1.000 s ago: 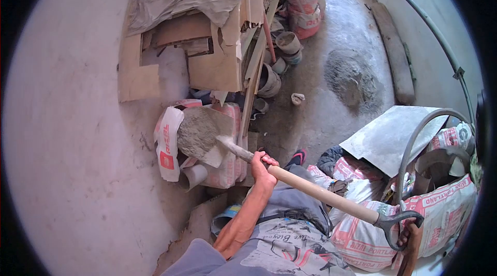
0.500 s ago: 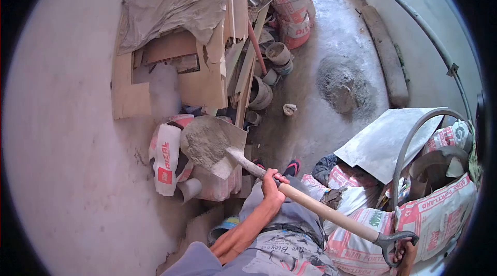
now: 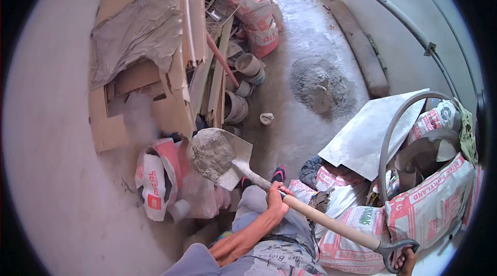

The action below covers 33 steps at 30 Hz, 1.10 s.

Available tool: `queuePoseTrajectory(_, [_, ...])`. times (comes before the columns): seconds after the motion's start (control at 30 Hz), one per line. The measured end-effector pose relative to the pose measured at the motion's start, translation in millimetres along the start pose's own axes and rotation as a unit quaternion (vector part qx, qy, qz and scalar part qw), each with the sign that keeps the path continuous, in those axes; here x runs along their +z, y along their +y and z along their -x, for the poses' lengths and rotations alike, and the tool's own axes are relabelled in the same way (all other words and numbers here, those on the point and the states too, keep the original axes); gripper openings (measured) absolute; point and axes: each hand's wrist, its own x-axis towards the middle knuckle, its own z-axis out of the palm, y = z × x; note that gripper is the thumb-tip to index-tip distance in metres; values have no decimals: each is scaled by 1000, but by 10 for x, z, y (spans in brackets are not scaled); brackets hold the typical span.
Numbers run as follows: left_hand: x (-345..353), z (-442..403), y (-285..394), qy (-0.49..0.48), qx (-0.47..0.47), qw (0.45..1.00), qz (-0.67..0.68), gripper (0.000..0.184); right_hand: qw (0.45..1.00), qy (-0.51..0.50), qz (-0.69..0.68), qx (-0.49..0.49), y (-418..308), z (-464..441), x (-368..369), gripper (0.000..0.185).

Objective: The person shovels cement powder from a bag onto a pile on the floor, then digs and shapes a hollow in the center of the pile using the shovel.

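Note:
A shovel (image 3: 331,222) with a wooden shaft slants across the lower middle of the head view. Its metal blade carries a heap of grey powdery material (image 3: 211,156). My left hand (image 3: 278,196) is wrapped round the lower shaft, close to the metal socket. At the lower right, my right hand (image 3: 405,260) grips the black D-shaped handle, which partly hides the fingers. Below and left of the blade stands an opened red-and-white cement bag (image 3: 154,185).
Beyond the blade, buckets (image 3: 248,65) and wooden boards lean together. A grey mound (image 3: 322,87) lies on the floor. Filled bags (image 3: 427,201) and a metal sheet (image 3: 370,133) are at right. Broken panelling (image 3: 178,105) stands along the left wall.
The loaded blade has risen off the bags at left and moved right, toward my feet. Both hands keep their hold on the shovel. The view has turned, so the surroundings sit further left.

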Motion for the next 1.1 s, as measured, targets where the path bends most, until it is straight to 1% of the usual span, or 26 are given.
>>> queuePoseTrajectory(0.13, [102,-145,-109,-12,-23,999,-19,15,998,20,-36,40,154,31,-162,8])
queuePoseTrajectory(0.2, [226,-131,-168,-5,-12,999,-50,17,996,29,-56,62,235,63,-233,7])
queuePoseTrajectory(0.3, [407,-164,-232,-2,-15,996,-84,17,993,12,-58,98,154,223,-137,7])
queuePoseTrajectory(0.4, [589,-305,-285,-6,-43,993,-114,17,984,28,-117,128,391,263,-235,8])
queuePoseTrajectory(0.5, [838,-415,-364,-11,-51,986,-159,16,974,91,-123,169,414,352,-126,11])
queuePoseTrajectory(0.57, [1008,-531,-452,-17,-47,981,-188,16,966,123,-134,184,556,341,-115,11])
queuePoseTrajectory(0.6, [1104,-611,-492,-22,-59,978,-200,16,961,140,-140,193,609,344,-96,12])
queuePoseTrajectory(0.73, [1545,-960,-585,-35,-97,961,-258,15,942,191,-174,216,535,396,245,9])
queuePoseTrajectory(0.77, [1690,-1066,-616,-39,-104,955,-274,15,930,196,-208,230,525,402,343,8])
queuePoseTrajectory(0.83, [1978,-1309,-681,-33,-113,942,-315,14,912,228,-222,258,402,390,639,7])
queuePoseTrajectory(0.9, [2286,-1626,-778,-35,-114,927,-355,14,891,251,-232,300,114,313,941,6])
queuePoseTrajectory(0.93, [2422,-1832,-828,-40,-109,920,-375,13,882,275,-237,302,200,281,1055,8])
queuePoseTrajectory(1.0, [2623,-2195,-885,-38,-103,907,-407,13,875,287,-270,281,57,197,1374,6])
queuePoseTrajectory(1.1, [3074,-2701,-1113,-20,-105,885,-454,14,893,279,-184,301,79,41,1726,7])
